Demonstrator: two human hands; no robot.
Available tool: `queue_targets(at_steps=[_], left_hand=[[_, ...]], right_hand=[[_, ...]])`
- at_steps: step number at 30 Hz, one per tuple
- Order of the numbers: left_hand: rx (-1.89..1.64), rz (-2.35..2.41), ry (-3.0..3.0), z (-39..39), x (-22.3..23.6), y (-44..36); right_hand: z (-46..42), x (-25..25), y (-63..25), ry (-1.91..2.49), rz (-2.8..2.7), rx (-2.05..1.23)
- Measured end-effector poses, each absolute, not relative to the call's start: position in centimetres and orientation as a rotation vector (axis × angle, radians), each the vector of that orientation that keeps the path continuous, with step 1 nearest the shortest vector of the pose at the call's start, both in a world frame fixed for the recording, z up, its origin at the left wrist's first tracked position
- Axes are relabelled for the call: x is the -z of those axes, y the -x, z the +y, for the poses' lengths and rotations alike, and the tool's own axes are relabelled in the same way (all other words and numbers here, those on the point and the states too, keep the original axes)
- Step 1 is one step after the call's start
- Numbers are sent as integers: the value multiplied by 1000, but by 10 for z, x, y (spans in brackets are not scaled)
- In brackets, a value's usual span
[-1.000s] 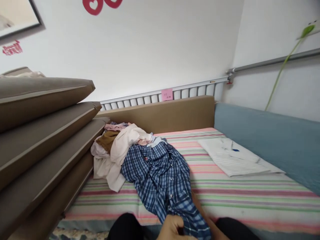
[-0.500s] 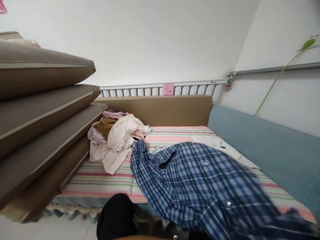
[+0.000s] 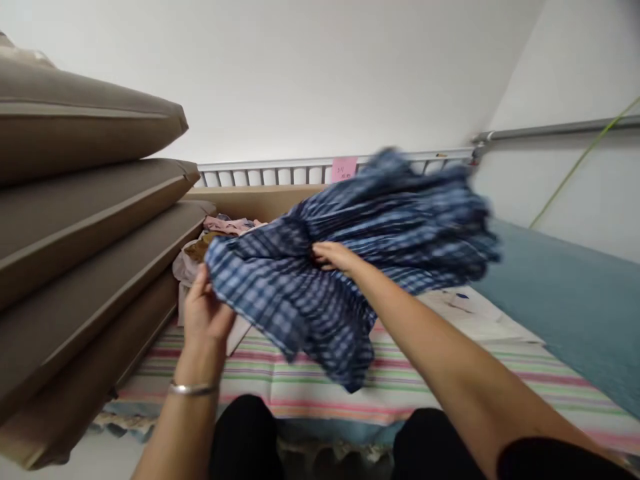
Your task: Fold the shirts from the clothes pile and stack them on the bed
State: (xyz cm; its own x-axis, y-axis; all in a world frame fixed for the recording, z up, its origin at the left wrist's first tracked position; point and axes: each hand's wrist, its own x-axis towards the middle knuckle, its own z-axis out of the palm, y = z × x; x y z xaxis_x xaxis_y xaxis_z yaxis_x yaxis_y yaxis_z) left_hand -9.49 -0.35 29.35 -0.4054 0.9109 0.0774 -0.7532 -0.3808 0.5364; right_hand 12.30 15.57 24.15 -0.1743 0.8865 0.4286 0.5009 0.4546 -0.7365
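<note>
The person is holding a blue plaid button-up shirt (image 3: 415, 213) up above the middle of the bed (image 3: 320, 383), its folds spreading out on both sides of the grip. The right hand (image 3: 327, 257) is closing tightly around bunched cloth near the shirt's middle, the bare forearm reaching in from the bed's near right corner. The left hand (image 3: 209, 308) is touching the shirt's left end, fingers half curled and thumb standing apart; from here I cannot tell whether it is pinching the hem or only steadying it. A silver bracelet (image 3: 193, 389) is circling that wrist. The shirt's right end is blurring as it is hanging out toward the bed's right side, partly covering a folded white garment (image 3: 475, 320) that is lying beside the blue side panel (image 3: 555, 287). Toward the far left corner, a heap of clothes (image 3: 230, 225) is showing behind the shirt, pink and brown pieces peeking out next to a stack of taupe cushions (image 3: 100, 193). Above the tan backboard (image 3: 240, 198) at the far edge, a pink note (image 3: 343, 168) is sticking to the white radiator (image 3: 255, 176). Two black-clad knees (image 3: 245, 440) are pressing close to the near edge.
</note>
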Motion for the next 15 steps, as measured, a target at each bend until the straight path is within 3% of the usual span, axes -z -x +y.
queue_targets(at_steps=[4, 8, 12, 15], left_hand=[[-1888, 1000, -148, 29, -182, 184], [-1683, 1304, -129, 19, -86, 209], [-1596, 1505, -215, 11, -53, 196], [-1626, 1666, -312, 10, -50, 182]], right_hand=[[133, -185, -139, 1215, -1931, -778], [88, -106, -200, 1388, -1775, -776], [52, -52, -244, 1604, -1617, -832], [34, -34, -229, 1592, -1816, -754]])
